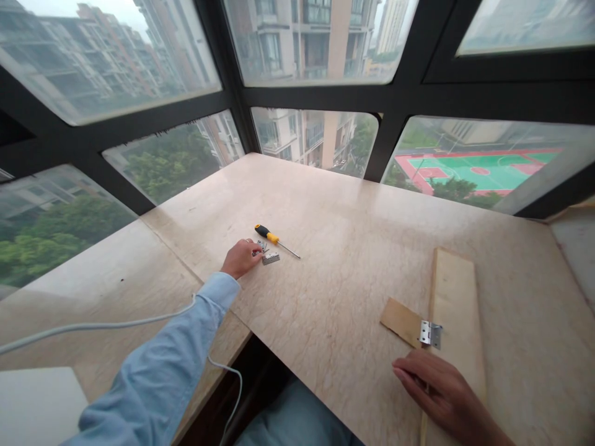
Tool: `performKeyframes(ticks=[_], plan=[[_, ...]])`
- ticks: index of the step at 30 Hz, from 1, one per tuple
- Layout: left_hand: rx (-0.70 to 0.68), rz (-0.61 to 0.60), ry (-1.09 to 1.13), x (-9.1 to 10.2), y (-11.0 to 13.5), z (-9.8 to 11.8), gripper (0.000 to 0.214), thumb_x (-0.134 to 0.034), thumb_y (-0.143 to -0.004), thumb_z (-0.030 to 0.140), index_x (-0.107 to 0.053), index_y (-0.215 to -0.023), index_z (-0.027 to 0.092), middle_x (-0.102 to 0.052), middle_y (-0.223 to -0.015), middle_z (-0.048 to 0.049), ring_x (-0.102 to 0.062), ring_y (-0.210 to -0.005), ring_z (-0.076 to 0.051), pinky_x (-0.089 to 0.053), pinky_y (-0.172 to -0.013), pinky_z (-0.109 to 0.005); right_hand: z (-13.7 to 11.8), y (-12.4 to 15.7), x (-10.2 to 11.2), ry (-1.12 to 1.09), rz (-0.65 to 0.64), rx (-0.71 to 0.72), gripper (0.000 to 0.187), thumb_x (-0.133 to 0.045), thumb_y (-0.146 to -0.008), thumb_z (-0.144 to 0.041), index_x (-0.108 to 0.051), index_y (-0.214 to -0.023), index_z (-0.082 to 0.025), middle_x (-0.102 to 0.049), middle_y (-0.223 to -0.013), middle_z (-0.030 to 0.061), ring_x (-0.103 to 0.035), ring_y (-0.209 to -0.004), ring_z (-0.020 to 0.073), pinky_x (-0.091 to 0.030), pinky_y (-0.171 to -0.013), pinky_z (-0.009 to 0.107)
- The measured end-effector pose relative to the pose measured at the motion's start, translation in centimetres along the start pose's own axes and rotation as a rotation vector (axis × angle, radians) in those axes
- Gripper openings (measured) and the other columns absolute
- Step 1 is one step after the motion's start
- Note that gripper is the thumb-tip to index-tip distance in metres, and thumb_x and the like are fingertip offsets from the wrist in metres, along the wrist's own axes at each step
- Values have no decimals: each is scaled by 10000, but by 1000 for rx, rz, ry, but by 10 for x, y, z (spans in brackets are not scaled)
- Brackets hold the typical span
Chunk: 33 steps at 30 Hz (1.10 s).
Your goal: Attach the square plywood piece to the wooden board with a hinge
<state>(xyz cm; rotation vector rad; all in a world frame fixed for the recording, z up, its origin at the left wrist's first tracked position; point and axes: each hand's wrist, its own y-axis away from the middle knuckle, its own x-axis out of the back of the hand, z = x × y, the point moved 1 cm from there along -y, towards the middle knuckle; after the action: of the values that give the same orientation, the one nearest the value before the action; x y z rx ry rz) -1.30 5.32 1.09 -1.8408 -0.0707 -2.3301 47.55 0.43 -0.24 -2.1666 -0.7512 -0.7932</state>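
Dark-framed windows; pale marbled countertop

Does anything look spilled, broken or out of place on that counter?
Nothing looks plainly spilled or broken. One thing stands out: a white cable trails beside the left sleeve and hangs past the edge of the counter, where it could snag. The small brown piece juts slantwise from the wooden board, perhaps deliberately.

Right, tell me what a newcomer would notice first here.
The yellow-and-black screwdriver would probably catch the eye first, lying on the pale countertop just beyond the left hand. Next comes the silver hinge spanning a small brown piece and a long wooden board, beyond the right hand. Outside, at right, a green-and-red sports court stands out.
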Motion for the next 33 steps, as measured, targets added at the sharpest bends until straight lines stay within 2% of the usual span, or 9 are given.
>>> performKeyframes(ticks=[6,12,16,27,33], plan=[[-33,-18,-119,0,-1,6,241,-562,-864,300,-763,-943,194,-697,-992,-100,-604,-955,-254,-454,-753,-335,1,1,-1,16,-36,8,123,-552,-958,-176,-656,-896,-201,-598,-655,14,-592,-577,137,-461,-549,251],[-73,-41,-247,0,1,11,273,-501,-900,291,-725,-800,171,-679,-936,-129,-594,-917,-251,-438,-709,-323,2,2,-2,33,-38,5,125,-552,-958,-180,-659,-897,-199,-602,-659,16,-593,-585,138,-463,-558,254],[-72,-47,-288,-2,0,14,293,-470,-907,291,-718,-813,166,-675,-915,-130,-597,-896,-248,-423,-668,-311,2,2,-1,34,-38,5,121,-554,-958,-173,-654,-896,-201,-604,-665,12,-596,-592,137,-464,-565,252],[-170,-75,-282,3,-13,9,167,-570,-808,278,-680,-750,166,-677,-802,-114,-629,-840,-255,-404,-700,-337,1,0,-1,50,4,-6,150,-550,-965,-203,-674,-880,-197,-630,-687,28,-608,-612,143,-478,-584,254],[-137,12,-254,6,-3,14,149,-579,-821,261,-674,-796,148,-689,-849,-119,-632,-826,-256,-405,-704,-336,-1,-1,1,53,-15,-5,161,-540,-972,-192,-665,-870,-190,-597,-651,17,-577,-583,136,-442,-564,255]])
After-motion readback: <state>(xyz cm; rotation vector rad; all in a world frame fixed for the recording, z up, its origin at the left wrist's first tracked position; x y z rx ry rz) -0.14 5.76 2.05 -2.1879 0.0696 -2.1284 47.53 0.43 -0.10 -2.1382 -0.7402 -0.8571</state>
